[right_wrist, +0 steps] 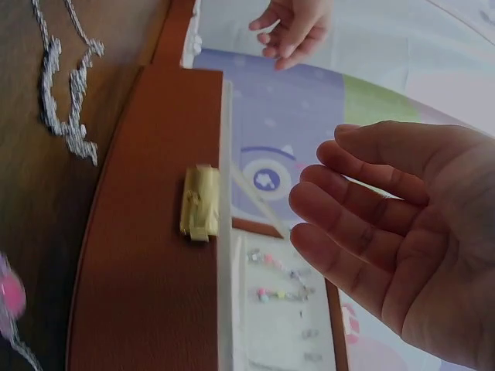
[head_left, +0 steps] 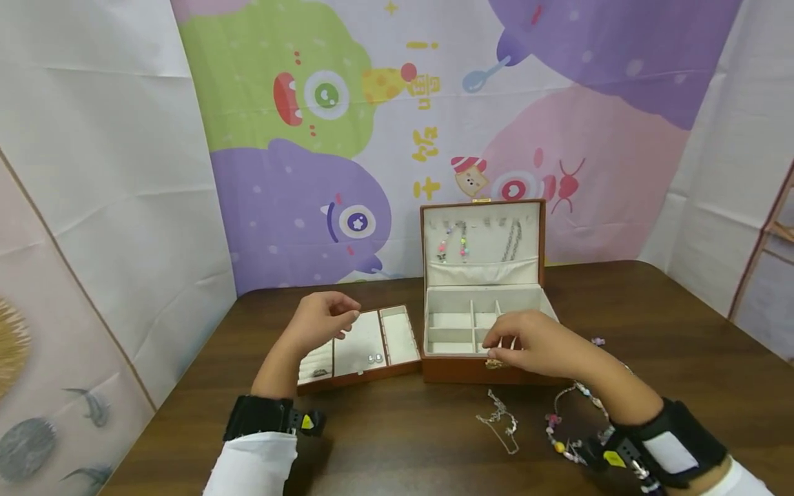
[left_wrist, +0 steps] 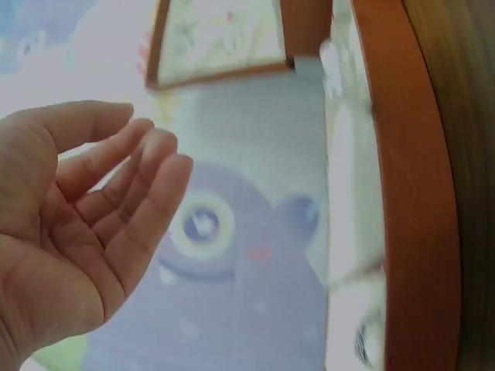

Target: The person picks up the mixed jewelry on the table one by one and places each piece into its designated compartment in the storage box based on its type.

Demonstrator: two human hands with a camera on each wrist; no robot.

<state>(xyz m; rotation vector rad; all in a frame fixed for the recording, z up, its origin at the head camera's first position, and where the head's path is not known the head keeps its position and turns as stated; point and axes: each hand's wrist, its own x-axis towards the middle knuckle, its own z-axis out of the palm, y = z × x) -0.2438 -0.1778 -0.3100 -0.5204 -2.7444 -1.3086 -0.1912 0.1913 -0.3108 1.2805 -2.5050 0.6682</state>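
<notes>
My left hand hovers above the brown-edged jewelry tray, fingers loosely curved. In the left wrist view, that hand holds nothing. Over the front edge of the open jewelry box hangs my right hand; its fingers are relaxed, with nothing between them in the right wrist view. A gold clasp sits on the box's front. Two round pearly earrings lie in the tray's middle section, and a small dark silvery ring-like piece in its left one.
Bracelets with colored beads and silvery chains hang inside the raised lid. On the table lie a silver chain necklace before the box and a beaded necklace, partly hidden by my right forearm. A cartoon-printed cloth hangs behind.
</notes>
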